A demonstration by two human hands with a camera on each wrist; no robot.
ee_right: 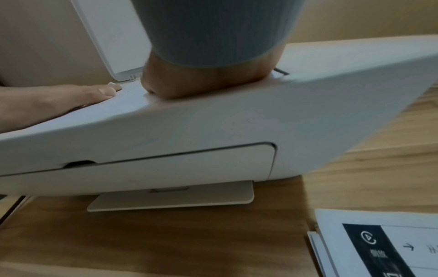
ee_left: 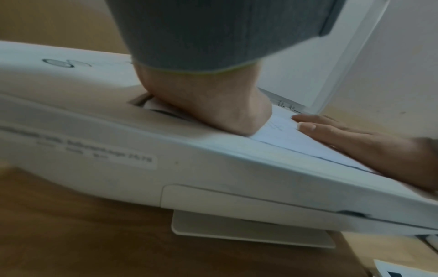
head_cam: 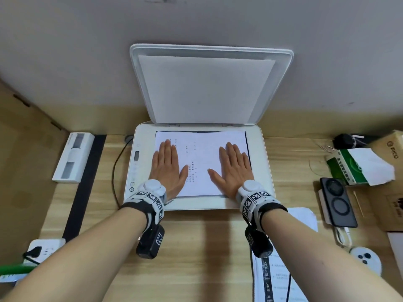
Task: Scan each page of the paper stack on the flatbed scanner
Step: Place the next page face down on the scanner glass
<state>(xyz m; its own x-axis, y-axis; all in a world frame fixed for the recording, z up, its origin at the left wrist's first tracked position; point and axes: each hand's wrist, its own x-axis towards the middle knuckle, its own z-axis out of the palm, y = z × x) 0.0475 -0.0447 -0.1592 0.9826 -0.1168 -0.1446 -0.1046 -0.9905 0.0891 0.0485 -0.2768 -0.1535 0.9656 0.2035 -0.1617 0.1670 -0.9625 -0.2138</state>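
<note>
Pale wall rises just behind our wooden table [head_cam: 196, 247], and the scanner lid [head_cam: 209, 83] stands open against it. We see the flatbed scanner [head_cam: 263, 171] at the middle of the table, its front edge close to our wrists. One printed page [head_cam: 200, 153] lies on the glass, its far edge near the hinge and its right edge just short of the dark strip of bare glass. Our left hand [head_cam: 168, 164] and right hand [head_cam: 234, 166] lie flat on the page, fingers [head_cam: 169, 147] straight and together, grasping nothing, thumbs pointing inward with bare paper between them. The paper stack [head_cam: 305, 216] lies on the table at front right, partly under our right forearm. A phone [head_cam: 338, 203] and a tissue pack [head_cam: 359, 168] crowd the right side; a white box [head_cam: 74, 158] sits left.
</note>
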